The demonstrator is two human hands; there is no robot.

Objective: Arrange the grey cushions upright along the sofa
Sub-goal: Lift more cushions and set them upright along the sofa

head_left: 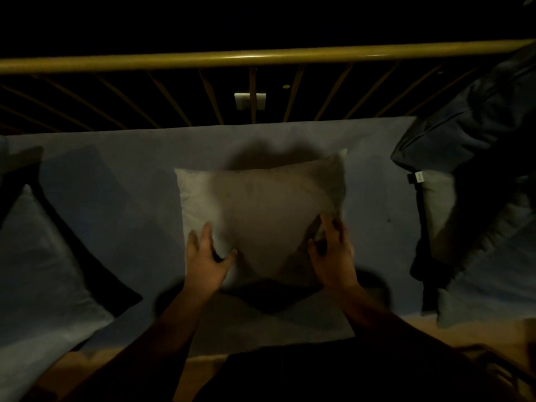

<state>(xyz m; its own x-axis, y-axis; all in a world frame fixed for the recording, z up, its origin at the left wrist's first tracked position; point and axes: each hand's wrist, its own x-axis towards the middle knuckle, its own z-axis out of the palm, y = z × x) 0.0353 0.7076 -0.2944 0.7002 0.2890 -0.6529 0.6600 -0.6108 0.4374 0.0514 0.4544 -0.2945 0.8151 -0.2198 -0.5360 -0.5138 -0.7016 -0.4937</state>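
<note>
Nearest the camera, two bare forearms reach forward over the front edge of the sofa seat, which is covered in a pale blue-grey sheet. The left hand has its fingers spread apart, palm against the lower left corner of the grey cushion, thumb pressed into the fabric. The right hand is curled on the lower right corner, fingers pinching a fold of the cover. This cushion lies in the middle of the seat, tilted back toward the rear edge. At the left end lies a second cushion; at the right end, a dark cushion cover with a small white tag droops over another pillow. Beyond the rear edge runs a yellow metal rail with slanted bars.
</note>
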